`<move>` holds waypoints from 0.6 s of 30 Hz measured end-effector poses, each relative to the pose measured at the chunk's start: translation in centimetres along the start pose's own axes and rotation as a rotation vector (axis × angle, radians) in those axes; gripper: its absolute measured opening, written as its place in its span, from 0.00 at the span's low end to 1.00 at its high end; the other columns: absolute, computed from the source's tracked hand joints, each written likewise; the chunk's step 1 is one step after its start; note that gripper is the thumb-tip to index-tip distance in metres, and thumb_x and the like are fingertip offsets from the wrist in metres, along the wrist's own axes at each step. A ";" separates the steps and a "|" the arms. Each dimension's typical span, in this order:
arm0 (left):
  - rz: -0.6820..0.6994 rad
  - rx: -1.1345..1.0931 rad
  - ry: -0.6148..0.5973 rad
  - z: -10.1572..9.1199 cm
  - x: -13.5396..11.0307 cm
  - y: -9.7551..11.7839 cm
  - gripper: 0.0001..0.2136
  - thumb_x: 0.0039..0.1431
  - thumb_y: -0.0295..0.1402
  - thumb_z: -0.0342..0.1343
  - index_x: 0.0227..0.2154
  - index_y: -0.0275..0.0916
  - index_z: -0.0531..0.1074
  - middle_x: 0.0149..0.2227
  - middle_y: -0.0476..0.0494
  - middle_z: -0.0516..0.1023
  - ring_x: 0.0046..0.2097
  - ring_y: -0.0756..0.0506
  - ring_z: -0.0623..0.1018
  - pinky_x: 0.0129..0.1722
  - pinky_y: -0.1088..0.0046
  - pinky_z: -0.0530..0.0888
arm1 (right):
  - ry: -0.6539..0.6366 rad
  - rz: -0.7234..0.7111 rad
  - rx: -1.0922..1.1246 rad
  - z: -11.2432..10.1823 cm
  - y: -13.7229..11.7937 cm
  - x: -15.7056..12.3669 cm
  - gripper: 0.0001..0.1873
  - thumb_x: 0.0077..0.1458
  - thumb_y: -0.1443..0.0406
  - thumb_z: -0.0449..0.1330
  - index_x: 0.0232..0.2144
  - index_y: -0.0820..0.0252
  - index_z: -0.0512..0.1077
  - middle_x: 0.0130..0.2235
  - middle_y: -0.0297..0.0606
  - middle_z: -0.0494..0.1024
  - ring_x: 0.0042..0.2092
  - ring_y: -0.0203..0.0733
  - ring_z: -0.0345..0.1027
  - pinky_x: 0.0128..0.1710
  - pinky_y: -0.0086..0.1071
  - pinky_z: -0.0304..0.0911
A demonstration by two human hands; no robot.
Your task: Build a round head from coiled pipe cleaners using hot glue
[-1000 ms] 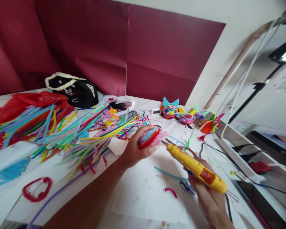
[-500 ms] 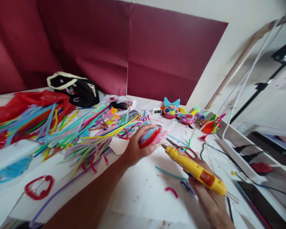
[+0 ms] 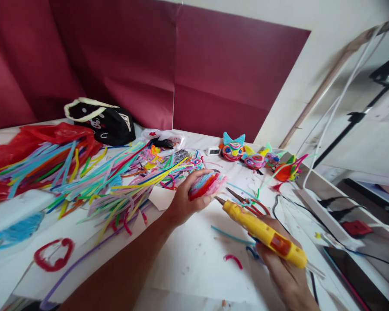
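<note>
My left hand (image 3: 189, 198) is closed around a rounded pipe-cleaner piece (image 3: 208, 185) striped in blue, red and pink. Wrapped in my right hand (image 3: 278, 255) is a yellow hot glue gun (image 3: 262, 231), its nozzle pointing up and left, close to the lower right side of the striped piece. A small gap seems to lie between nozzle and piece. Behind the glue gun rest scissors (image 3: 257, 208) with reddish handles. A blue pipe cleaner (image 3: 231, 235) and a short curled pink one (image 3: 233, 261) lie on the white table below.
Loose pipe cleaners (image 3: 116, 185) spread across the left, beside a red plastic bag (image 3: 61, 131) and a black pouch (image 3: 103, 123). Finished pipe-cleaner figures (image 3: 234, 149) stand at the back. On the right are a power strip (image 3: 324, 216), cables and a phone (image 3: 356, 276).
My right hand has shifted the glue gun slightly left, bringing its nozzle a little lower beside the striped piece. My left hand has barely moved.
</note>
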State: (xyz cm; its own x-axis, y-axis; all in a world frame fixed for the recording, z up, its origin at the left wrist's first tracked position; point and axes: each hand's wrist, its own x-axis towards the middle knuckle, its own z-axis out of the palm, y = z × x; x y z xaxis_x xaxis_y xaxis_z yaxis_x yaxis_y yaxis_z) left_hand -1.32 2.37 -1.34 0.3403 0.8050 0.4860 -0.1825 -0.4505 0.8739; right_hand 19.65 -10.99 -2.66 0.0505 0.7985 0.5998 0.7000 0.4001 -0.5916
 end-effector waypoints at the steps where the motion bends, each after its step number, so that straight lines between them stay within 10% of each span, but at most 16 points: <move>1: -0.004 -0.007 -0.002 0.0 0.0 0.0 0.27 0.46 0.40 0.61 0.51 0.42 0.69 0.47 0.43 0.75 0.47 0.37 0.75 0.45 0.63 0.74 | -0.017 -0.001 0.017 0.0 0.0 0.0 0.11 0.57 0.58 0.52 0.38 0.55 0.70 0.34 0.38 0.75 0.33 0.46 0.70 0.31 0.36 0.63; 18: -0.012 -0.033 -0.031 -0.2 -0.1 0.0 0.27 0.47 0.40 0.62 0.52 0.42 0.68 0.52 0.43 0.72 0.53 0.37 0.73 0.50 0.63 0.72 | -0.026 0.028 0.043 -0.1 0.3 -0.2 0.11 0.59 0.62 0.51 0.42 0.54 0.69 0.37 0.36 0.74 0.36 0.44 0.69 0.35 0.35 0.61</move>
State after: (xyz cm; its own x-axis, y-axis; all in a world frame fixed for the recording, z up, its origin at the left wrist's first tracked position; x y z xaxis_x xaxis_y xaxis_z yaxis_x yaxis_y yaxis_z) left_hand -1.51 2.34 -1.36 0.3712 0.7975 0.4756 -0.2088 -0.4274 0.8796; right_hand 19.88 -11.03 -2.90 0.0502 0.8210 0.5687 0.6674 0.3960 -0.6307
